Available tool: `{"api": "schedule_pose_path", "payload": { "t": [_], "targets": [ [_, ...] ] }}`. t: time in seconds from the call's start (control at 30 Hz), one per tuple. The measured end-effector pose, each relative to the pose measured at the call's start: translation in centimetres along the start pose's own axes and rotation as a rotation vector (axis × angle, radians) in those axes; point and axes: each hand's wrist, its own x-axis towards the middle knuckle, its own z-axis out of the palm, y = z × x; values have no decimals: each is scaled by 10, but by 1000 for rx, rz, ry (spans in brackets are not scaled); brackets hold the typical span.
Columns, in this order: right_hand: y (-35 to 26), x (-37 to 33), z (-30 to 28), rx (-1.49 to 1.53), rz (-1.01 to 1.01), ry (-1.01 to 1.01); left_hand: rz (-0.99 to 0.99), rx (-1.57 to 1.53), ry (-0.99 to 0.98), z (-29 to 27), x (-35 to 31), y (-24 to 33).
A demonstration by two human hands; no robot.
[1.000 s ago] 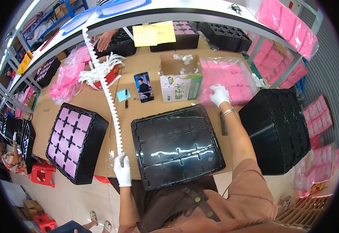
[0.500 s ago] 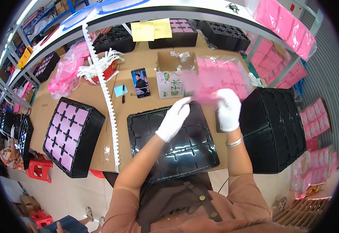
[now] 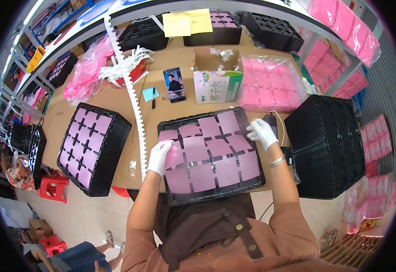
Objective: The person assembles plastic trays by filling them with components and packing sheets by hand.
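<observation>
Across the black plastic tray in front of me lies a thin pink perforated sheet, divided into squares with cross-shaped gaps. Its squares lie unevenly, and some are lifted or curled near the left and far edges. My left hand, in a white glove, is closed on the sheet's left edge. Off the tray's right side is my right hand, also gloved, with its fingers apart and nothing in them. The sheet's left corner is slightly blurred.
On the left stands a tray stack topped with pink squares; black trays stand on the right. Behind are a phone, a cardboard box, bagged pink sheets and a red bowl of white strips. A white toothed strip crosses the table.
The blurred pink sheet, earlier in the air by my right hand, now lies over the bare tray. My left hand has moved to the tray's left side; my right has let go.
</observation>
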Motion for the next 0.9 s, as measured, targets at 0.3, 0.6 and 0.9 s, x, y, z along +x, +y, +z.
{"api": "schedule_pose_path", "payload": {
  "t": [0.3,0.6,0.9],
  "targets": [
    [41,-44,14,-479,-75,50,22,103,-19,-19,-18,-25],
    [49,-40,16,-410,-184,247,478,559,142,8,19,-42],
    [50,-35,11,-583,-181,211,214,363,116,20,4,-21]
  ]
}}
